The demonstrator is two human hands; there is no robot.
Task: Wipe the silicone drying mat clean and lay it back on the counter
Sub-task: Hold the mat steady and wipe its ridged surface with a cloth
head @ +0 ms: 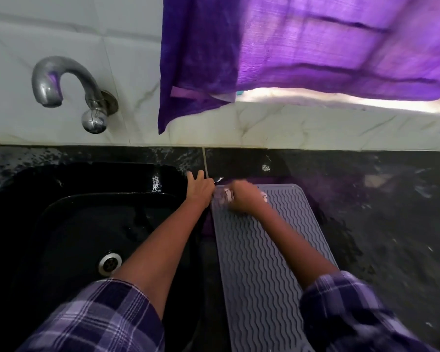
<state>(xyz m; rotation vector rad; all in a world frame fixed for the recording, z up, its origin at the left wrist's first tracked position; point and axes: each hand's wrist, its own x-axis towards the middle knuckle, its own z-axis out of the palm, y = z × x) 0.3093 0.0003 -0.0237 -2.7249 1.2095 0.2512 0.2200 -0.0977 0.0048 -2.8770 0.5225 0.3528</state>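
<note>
A grey silicone drying mat (pixel 264 262) with wavy ridges lies flat on the dark counter (pixel 379 212), just right of the sink. My right hand (pixel 244 196) is closed on a pale cloth (pixel 224 195) and presses it on the mat's far left corner; the hand is blurred. My left hand (pixel 200 188) rests at the mat's far left edge beside the sink rim, fingers spread forward, and seems to pin the corner. Whether it grips the mat is unclear.
A black sink (pixel 87 224) with a metal drain (pixel 110 262) lies to the left. A steel tap (pixel 69 92) juts from the white tiled wall. A purple curtain (pixel 290 47) hangs above the back ledge. The counter looks wet and speckled.
</note>
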